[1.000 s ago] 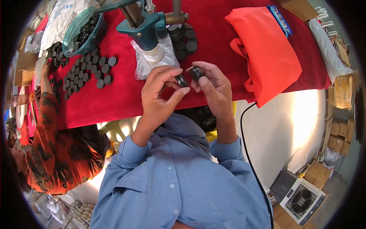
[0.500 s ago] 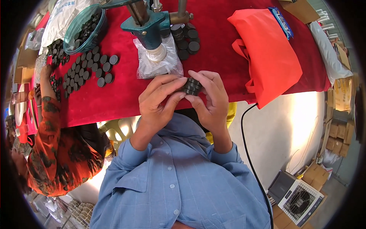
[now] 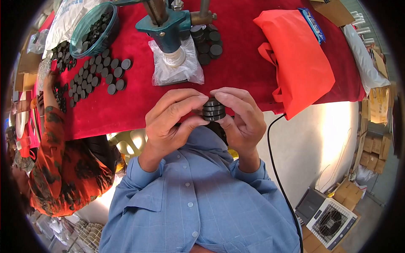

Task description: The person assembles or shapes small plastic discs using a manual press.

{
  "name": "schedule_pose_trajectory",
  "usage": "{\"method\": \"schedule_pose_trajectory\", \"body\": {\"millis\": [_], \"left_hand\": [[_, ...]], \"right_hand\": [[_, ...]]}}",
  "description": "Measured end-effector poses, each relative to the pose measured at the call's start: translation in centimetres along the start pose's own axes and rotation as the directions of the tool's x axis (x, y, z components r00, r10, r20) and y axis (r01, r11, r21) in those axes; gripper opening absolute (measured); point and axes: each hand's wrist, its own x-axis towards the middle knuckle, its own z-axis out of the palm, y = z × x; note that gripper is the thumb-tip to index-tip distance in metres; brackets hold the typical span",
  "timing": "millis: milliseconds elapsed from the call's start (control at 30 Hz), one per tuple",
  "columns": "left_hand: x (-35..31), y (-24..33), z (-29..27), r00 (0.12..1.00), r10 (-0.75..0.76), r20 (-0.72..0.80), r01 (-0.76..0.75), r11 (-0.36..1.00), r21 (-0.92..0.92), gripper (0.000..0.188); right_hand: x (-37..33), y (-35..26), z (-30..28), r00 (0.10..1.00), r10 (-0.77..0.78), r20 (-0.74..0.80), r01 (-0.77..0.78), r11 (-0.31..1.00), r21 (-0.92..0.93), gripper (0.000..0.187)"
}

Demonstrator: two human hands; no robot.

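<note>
A short stack of black discs (image 3: 213,110) sits pinched between both hands' fingertips (image 3: 198,99), just off the red table's edge (image 3: 126,126).

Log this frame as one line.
left hand: grips disc stack | right hand: grips disc stack | stack: dark round discs, above red table edge | press: untouched

The surface (image 3: 253,80) is covered with a red cloth and spans the far part of the scene. The floor (image 3: 320,139) at right is pale and brightly sunlit, crossed by a black cable (image 3: 276,168). Cardboard boxes (image 3: 373,152) stand at the far right, with a white fan unit (image 3: 329,221) near right.
</note>
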Motion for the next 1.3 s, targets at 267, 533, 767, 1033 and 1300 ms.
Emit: {"method": "schedule_pose_trajectory", "body": {"millis": [267, 533, 767, 1033, 1300], "left_hand": [[-0.1, -0.4, 0.3, 0.998, -0.022, -0.061, 0.020, 0.999, -0.034, 0.043], [-0.6, -1.4, 0.0, 0.991, -0.136, 0.006, 0.136, 0.984, -0.113, 0.046], [-1.5, -2.7, 0.4, 0.983, -0.184, 0.008, 0.172, 0.899, -0.402, 0.031], [-0.6, -1.0, 0.4, 0.743, -0.666, 0.065, 0.426, 0.396, -0.814, 0.025], [-0.6, -0.5, 1.1, 0.965, -0.258, -0.042, 0.246, 0.951, -0.186, 0.036]], "right_hand": [[0.0, 0.4, 0.7, 0.999, 0.037, -0.013, -0.036, 0.996, 0.083, 0.035], [0.0, 0.3, 1.0, 0.990, 0.143, -0.010, -0.141, 0.983, 0.118, 0.036], [-1.1, 0.6, 1.9, 0.954, 0.300, -0.005, -0.268, 0.861, 0.432, 0.028], [-0.9, 1.5, 1.7, 0.965, 0.241, -0.101, -0.181, 0.896, 0.405, 0.023], [-1.2, 1.6, 2.3, 0.960, 0.266, -0.087, -0.167, 0.793, 0.586, 0.022]]}}
